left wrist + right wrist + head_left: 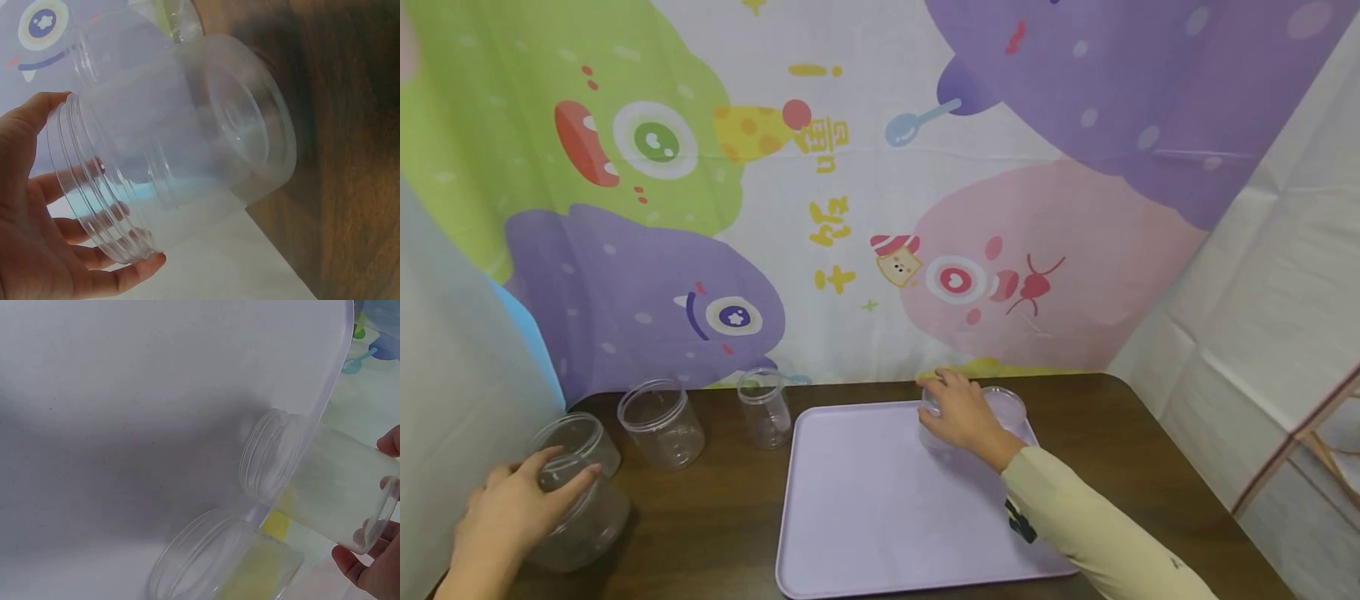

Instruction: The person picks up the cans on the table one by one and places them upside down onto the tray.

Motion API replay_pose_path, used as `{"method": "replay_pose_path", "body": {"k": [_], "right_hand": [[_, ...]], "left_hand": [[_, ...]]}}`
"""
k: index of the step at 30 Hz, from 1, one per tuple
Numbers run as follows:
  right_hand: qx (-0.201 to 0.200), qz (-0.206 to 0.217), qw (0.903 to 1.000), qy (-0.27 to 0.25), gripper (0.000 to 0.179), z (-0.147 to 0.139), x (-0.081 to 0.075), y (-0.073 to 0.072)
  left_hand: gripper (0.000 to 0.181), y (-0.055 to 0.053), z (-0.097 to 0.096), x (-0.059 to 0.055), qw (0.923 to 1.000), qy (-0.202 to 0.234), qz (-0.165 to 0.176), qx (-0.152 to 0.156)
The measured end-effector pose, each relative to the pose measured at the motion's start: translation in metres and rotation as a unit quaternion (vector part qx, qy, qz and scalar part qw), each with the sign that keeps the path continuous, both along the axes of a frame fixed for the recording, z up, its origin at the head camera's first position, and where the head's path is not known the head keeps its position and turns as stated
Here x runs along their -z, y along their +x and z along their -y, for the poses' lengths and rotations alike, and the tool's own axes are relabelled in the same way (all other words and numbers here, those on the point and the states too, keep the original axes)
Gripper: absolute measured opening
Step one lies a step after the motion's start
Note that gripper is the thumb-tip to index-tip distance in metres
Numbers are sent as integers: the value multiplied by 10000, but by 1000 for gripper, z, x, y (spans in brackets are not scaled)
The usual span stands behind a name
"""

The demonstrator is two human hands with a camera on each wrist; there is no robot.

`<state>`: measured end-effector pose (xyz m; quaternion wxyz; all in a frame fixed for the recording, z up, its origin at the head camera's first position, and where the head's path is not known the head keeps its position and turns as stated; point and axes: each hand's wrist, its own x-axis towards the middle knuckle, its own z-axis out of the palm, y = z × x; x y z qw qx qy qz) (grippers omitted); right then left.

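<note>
Threaded clear plastic jar (181, 134): being gripped at rim by left hand (512, 510). Inverted clear jar (334, 481): being grasped at base by right hand (964, 414), over lilac tray (880, 508).

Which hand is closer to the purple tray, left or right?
Right. The right hand is above the purple tray, near its far right corner. The left hand is off to the tray's left, gripping a clear jar.

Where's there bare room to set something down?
The tray left of the sleeve; also the table between the tray and the jar in the left hand. Crowded: around that hand, with jars nearby, and the tray's far right corner, where the right hand holds a jar beside another.
</note>
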<state>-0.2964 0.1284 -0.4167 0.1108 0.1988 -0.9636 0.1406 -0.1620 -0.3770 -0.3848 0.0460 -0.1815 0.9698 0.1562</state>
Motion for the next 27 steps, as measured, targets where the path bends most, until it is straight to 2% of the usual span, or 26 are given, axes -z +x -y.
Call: {"method": "replay_pose_path", "body": {"k": [3, 15, 23, 27], "right_hand": [[-14, 0, 10000, -43, 40, 0, -1, 1], [97, 109, 9998, -118, 52, -2, 2, 1], [42, -208, 9985, -496, 48, -4, 1, 6], [95, -299, 9968, -739, 46, -9, -6, 11]], "left_hand": [[96, 1, -1, 0, 9999, -36, -73, 61], [82, 11, -12, -7, 9956, -191, -827, 389], [84, 12, -10, -5, 9957, -101, -815, 429], [90, 10, -8, -6, 9980, 19, -487, 393]]}}
